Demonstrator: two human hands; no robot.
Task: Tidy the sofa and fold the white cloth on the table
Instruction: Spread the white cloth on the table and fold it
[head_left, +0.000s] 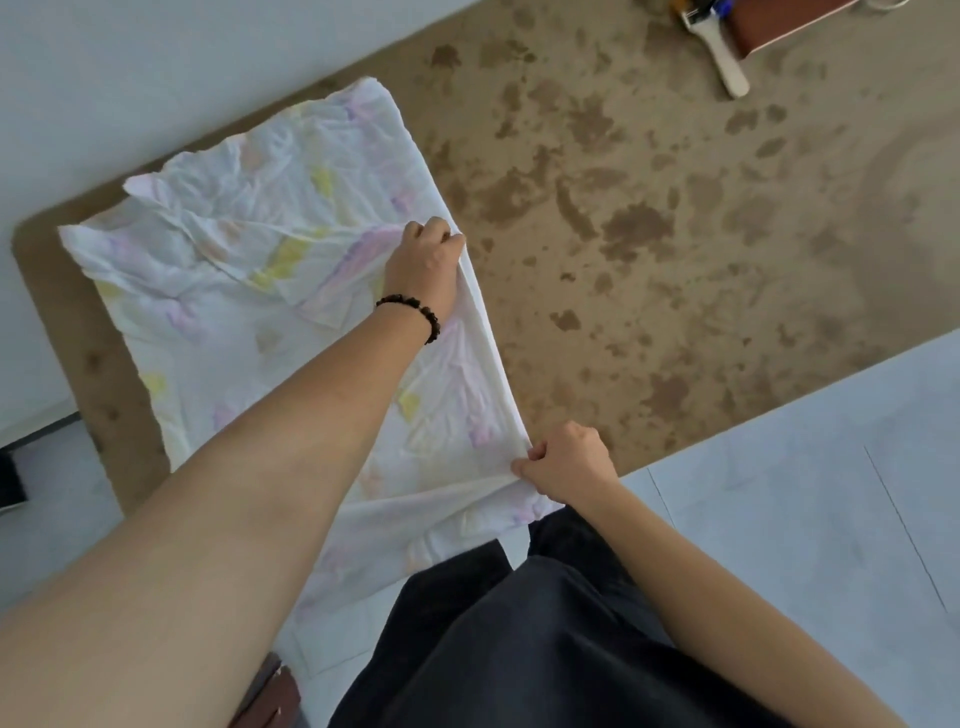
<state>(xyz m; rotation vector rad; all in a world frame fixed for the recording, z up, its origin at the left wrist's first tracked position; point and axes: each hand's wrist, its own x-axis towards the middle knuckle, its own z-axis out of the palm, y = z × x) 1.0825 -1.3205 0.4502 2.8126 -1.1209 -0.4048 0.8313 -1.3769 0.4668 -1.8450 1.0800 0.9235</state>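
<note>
White crumpled cloth with pastel pink and yellow print (234, 249): lies on the left end of the brown mottled tabletop (675, 234). The near end drapes over the table's front edge against the person's dark trousers (519, 649).

Long axis runs away from the person, roughly parallel to the right-hand hem. Both hands are on that hem:
- Left hand (423, 260), black bead bracelet (415, 312) on the wrist: at the far point, knuckles up, fingers curled over the hem and clamped on it.
- Right hand (569, 465): at the near point, by the table's front edge, thumb and curled fingers pinching the hem.

The hem between them is lifted and pulled straight; no slack visible.

Key relation: the whole body of the cloth lies to the left of both grips. My read: the next move is carrying this hem leftward over the body towards the opposite edge, a lengthwise half-fold. The left arm already crosses over the cloth, so it has the shorter path at the far end; the right has to sweep across the torso.

Risk: the far-left corner is already flipped over and wrinkled, so the edges may not line up.

Containers: reddish-brown box-like thing (769, 26) at the far right of the table, cut off by the frame; contents can't be told. A white-handled tool (727, 67) lies just beside it, well apart from the cloth.

Sofa not in view.
</note>
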